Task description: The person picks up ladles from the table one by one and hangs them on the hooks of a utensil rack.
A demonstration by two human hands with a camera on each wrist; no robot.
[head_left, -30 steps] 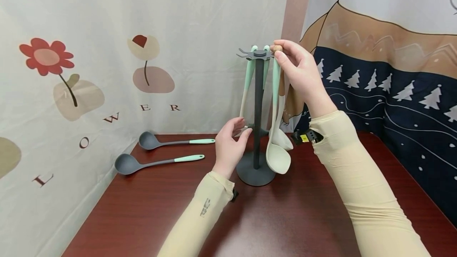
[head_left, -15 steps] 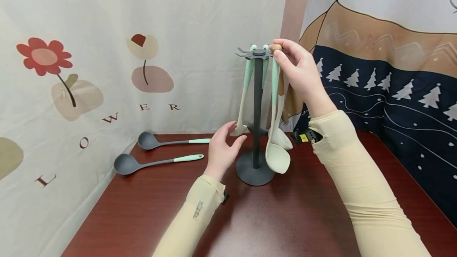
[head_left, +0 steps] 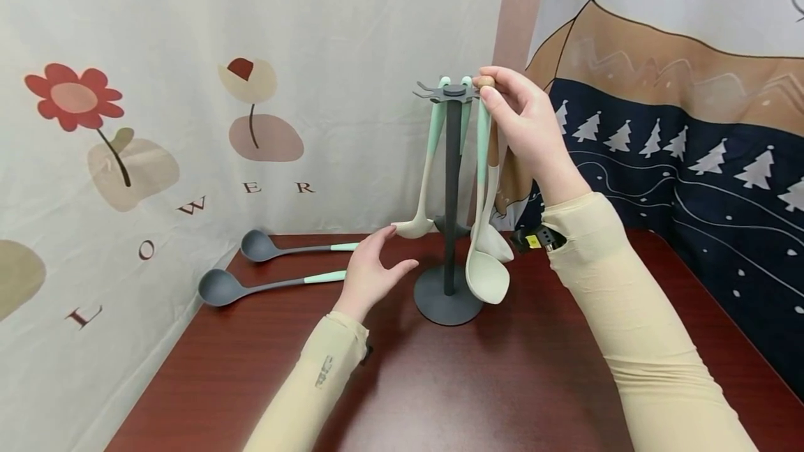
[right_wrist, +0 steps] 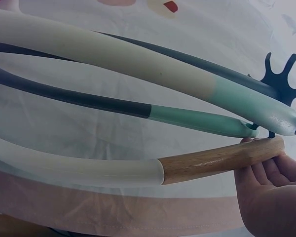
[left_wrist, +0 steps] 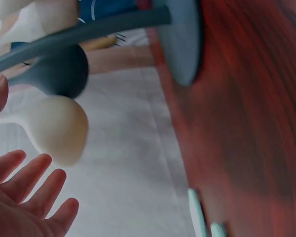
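Two hands at the rack [head_left: 451, 194]. Right hand [head_left: 524, 124] is up at the hook disc [head_left: 453, 91], fingertips pinching the wooden handle [right_wrist: 222, 159] of a cream utensil (the wrist view shows the wood end lying across the fingers, right by the fork-shaped hooks [right_wrist: 278, 81]). That utensil hangs down the rack's right side, its head beside the cream spoon [head_left: 486, 274] near the base [head_left: 447, 304].

Left hand [head_left: 370, 274] is low, left of the base, fingers spread and relaxed, holding nothing. Its fingertips are just below the cream ladle [head_left: 412, 227] hanging on the rack's left; I cannot tell whether they touch. In the left wrist view the ladle bowl [left_wrist: 59, 129] sits just above the open fingers [left_wrist: 27, 185], with a grey utensil head [left_wrist: 61, 74] behind it.

Rack stands upright mid-table [head_left: 502, 382], carrying mint-handled utensils. Two grey ladles with mint handles lie flat on the table's far left: one [head_left: 295, 248] by the wall cloth, the other [head_left: 264, 286] nearer, partly behind the left hand.
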